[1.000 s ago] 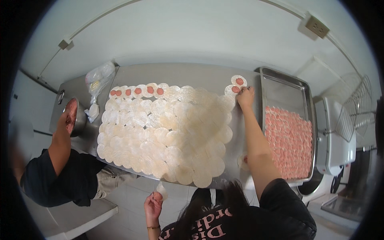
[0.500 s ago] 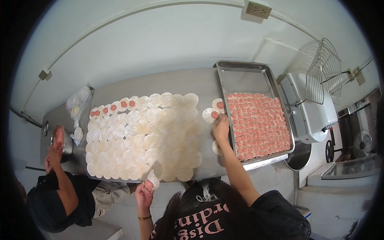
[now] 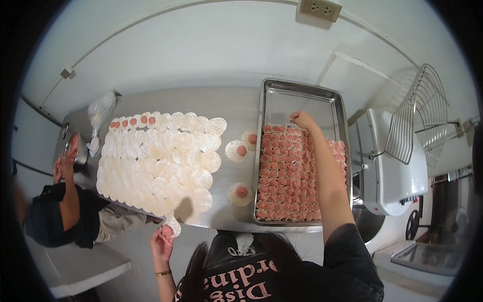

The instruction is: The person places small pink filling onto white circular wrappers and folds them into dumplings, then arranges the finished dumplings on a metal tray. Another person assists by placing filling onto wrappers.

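My left hand (image 3: 162,244), low at the table's front edge, is closed round a thin round dough wrapper (image 3: 174,226) with a lump of pink minced meat (image 3: 166,231) on it. My right hand (image 3: 302,120) reaches over the metal tray (image 3: 297,93), just beyond the far row of open-topped meat dumplings (image 3: 287,171). Its fingers are pinched together, and what they hold, if anything, is too small to name. Between tray and wrapper rows lie separate wrappers, each with a meat ball (image 3: 241,151). Overlapping rows of pale wrappers (image 3: 161,161) cover the table's left-middle; several in the far row carry meat.
At the far left a co-worker's hands (image 3: 63,168) are at a metal bowl of minced meat (image 3: 74,148). A plastic bag (image 3: 100,110) lies behind it. Right of the tray stand a white appliance (image 3: 392,166) and a wire guard (image 3: 422,116).
My right hand has left the wrappers beside the tray and moved right and away, over the tray's far part. My left hand still holds its wrapper with meat. The view has shifted.
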`<state>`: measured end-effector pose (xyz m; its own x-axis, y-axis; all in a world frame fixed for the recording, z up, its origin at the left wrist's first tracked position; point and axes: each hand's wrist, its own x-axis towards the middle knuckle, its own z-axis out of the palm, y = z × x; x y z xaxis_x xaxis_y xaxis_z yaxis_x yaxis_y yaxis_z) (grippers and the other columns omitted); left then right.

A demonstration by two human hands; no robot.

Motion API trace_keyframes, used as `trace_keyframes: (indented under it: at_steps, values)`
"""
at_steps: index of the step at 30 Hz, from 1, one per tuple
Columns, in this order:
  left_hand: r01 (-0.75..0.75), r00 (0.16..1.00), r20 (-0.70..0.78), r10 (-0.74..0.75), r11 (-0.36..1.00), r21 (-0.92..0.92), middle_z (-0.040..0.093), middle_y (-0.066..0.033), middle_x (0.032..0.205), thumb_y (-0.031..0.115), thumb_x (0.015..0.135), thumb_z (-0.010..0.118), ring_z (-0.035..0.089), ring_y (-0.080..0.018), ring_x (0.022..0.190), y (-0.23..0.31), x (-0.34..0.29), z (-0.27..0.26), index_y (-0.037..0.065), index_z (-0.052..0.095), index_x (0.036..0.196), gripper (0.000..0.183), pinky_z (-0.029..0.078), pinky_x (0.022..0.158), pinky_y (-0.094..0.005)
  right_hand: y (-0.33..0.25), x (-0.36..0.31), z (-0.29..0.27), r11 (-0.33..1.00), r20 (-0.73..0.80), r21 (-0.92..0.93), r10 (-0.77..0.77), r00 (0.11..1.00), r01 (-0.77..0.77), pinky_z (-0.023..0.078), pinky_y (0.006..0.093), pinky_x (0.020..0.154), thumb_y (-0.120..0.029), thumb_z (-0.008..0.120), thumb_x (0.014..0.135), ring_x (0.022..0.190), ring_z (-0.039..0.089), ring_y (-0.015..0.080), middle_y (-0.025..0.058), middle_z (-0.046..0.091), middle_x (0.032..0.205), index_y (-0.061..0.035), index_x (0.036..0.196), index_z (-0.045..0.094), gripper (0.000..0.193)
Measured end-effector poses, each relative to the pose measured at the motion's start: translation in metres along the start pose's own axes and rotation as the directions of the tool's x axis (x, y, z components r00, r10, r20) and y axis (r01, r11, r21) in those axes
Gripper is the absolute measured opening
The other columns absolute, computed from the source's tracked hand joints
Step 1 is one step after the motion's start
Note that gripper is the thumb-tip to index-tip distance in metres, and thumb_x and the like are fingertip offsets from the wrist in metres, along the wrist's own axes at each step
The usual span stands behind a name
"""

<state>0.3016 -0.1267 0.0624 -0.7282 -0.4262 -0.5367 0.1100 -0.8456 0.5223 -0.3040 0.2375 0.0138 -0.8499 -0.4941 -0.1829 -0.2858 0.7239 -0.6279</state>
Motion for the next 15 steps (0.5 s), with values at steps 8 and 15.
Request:
trace_keyframes:
  at_steps: [8, 15]
  values:
    - [-0.092, 0.983, -0.162, 0.089, 0.996, -0.01, 0.065, -0.0105, 0.104, 0.011, 0.089, 0.049, 0.064, -0.0207, 0.095, -0.062, -0.063, 0.037, 0.0, 0.058, 0.106, 0.022, 0.055, 0.083, -0.0361, -0.017, 0.027, 0.002, 0.997, 0.45, -0.012, -0.057, 0.891, 0.07, 0.049, 0.0321, 0.064, -0.001, 0.058, 0.069, 0.072, 0.061, 0.0171, 0.0077, 0.07, 0.081, -0.0106, 0.101, 0.073, 0.036]
    - [-0.112, 0.984, -0.143, 0.105, 0.993, -0.043, 0.064, -0.0112, 0.104, 0.012, 0.089, 0.049, 0.064, -0.0213, 0.095, -0.078, -0.071, 0.058, -0.001, 0.056, 0.107, 0.023, 0.055, 0.084, -0.0354, -0.029, 0.024, 0.0, 0.992, 0.475, 0.017, -0.121, 0.871, 0.128, 0.047, 0.0315, 0.063, 0.005, 0.052, 0.064, 0.07, 0.059, 0.0152, 0.0061, 0.068, 0.076, -0.0073, 0.092, 0.074, 0.038]
